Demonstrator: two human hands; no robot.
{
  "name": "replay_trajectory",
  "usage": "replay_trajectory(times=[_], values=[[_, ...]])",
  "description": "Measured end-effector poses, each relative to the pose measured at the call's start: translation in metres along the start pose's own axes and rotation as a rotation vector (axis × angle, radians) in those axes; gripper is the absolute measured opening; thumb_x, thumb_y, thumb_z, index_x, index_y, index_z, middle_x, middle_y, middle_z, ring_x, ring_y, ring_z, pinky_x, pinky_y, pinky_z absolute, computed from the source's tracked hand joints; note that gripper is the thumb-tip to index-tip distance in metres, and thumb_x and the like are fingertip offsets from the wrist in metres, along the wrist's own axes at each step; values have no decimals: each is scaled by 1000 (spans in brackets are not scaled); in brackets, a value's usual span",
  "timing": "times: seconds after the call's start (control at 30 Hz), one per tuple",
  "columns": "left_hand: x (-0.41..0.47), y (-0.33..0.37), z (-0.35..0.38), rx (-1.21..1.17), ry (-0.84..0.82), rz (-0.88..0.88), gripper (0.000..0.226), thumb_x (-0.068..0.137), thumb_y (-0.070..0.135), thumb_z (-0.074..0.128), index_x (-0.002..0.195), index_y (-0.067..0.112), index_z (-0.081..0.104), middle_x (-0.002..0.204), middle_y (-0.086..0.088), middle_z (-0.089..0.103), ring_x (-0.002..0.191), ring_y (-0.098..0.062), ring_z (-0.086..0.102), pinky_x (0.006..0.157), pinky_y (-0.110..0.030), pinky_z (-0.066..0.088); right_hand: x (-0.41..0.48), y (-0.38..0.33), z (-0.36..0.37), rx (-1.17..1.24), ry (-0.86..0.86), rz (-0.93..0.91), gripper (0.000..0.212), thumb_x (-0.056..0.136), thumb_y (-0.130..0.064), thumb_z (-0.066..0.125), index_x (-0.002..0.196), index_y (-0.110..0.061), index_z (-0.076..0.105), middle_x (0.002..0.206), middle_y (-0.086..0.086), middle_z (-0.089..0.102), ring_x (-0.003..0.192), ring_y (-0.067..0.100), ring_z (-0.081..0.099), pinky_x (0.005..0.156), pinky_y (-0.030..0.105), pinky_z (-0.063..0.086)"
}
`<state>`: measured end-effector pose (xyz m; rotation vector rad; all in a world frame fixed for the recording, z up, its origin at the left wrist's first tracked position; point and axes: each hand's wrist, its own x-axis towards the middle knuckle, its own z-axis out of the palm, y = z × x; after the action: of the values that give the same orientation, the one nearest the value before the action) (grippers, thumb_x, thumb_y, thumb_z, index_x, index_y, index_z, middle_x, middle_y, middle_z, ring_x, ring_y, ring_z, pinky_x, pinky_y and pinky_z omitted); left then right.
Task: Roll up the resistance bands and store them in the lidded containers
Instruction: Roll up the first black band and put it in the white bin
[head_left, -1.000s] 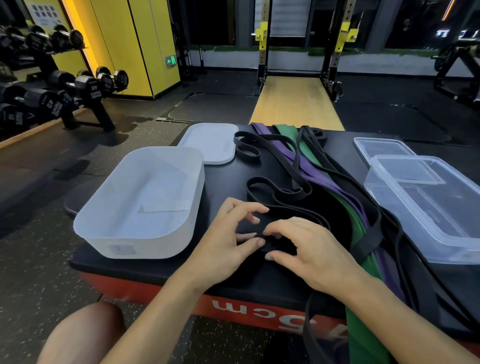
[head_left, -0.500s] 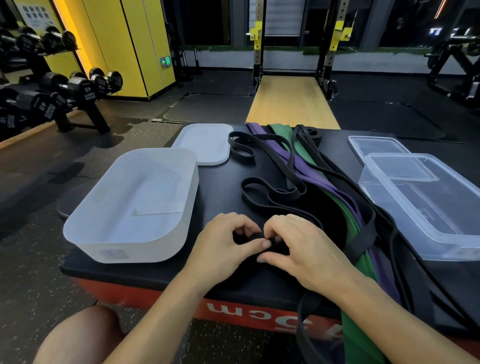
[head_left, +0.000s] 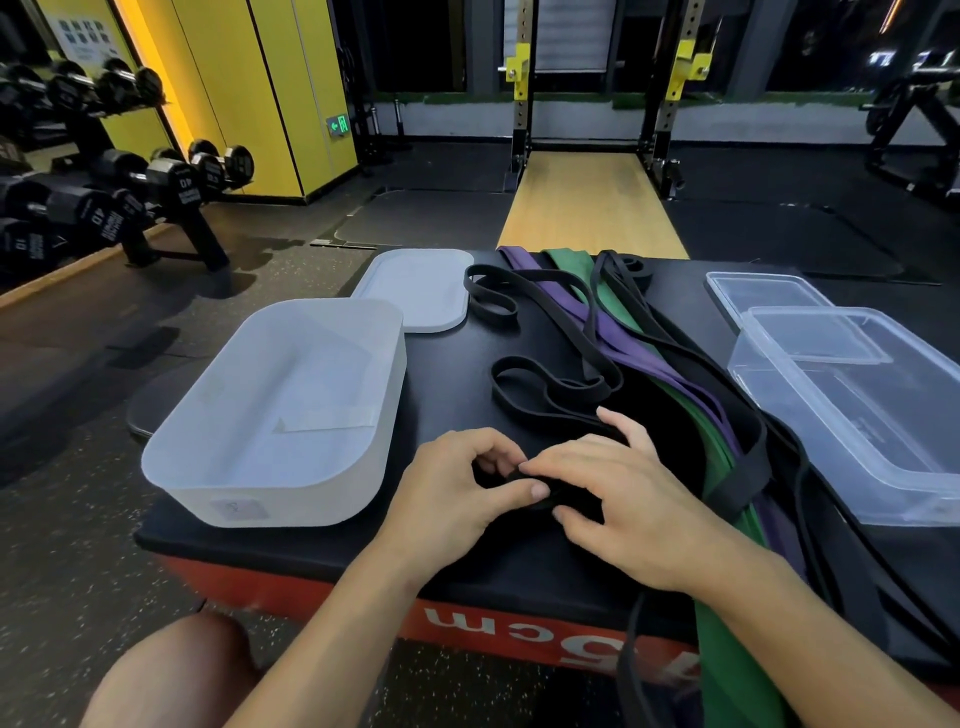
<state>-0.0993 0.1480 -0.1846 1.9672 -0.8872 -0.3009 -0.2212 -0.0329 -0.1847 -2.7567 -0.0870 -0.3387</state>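
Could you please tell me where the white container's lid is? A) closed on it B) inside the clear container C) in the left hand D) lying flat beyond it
D: the white lid lies flat on the black platform beyond the open white container.

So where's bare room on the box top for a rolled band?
Bare top shows between the white tub and the black loops, and far back between the coiled band and the clear lid. Crowded: around the left hand and right hand pinching a black band, and the tangle up to the clear container.
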Motion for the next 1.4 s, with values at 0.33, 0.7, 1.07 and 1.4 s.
replay_trajectory(times=[0.33,0.7,1.07,1.4], values=[[0,-6,-6,-60,-23,67,23,82,29,87,100,37,76,95,20,74,100,-2,67,89,-14,45,2,-7,3,-173,120,-32,36,91,-46,65,124,-35,57,114,-22,59,108,0,55,121,35,25],[5,-4,0,-47,-92,55,17,87,37,83,100,40,73,100,21,75,102,0,68,89,-20,49,8,-12,5,-171,145,56,37,85,-69,52,96,-34,51,81,-20,53,80,5,51,99,32,41],[6,-8,1,-7,-94,57,18,85,44,81,99,45,70,99,18,70,104,-4,62,92,-30,49,-3,-20,-9,-164,58,199,36,72,-23,54,102,-38,42,83,-25,48,88,-1,52,124,28,16],[5,-5,-1,33,-141,96,22,92,41,76,112,49,76,105,23,61,108,2,59,95,-22,47,-1,-21,-4,-237,153,224,31,69,-34,52,101,-32,48,91,-19,42,83,9,46,105,32,34]])
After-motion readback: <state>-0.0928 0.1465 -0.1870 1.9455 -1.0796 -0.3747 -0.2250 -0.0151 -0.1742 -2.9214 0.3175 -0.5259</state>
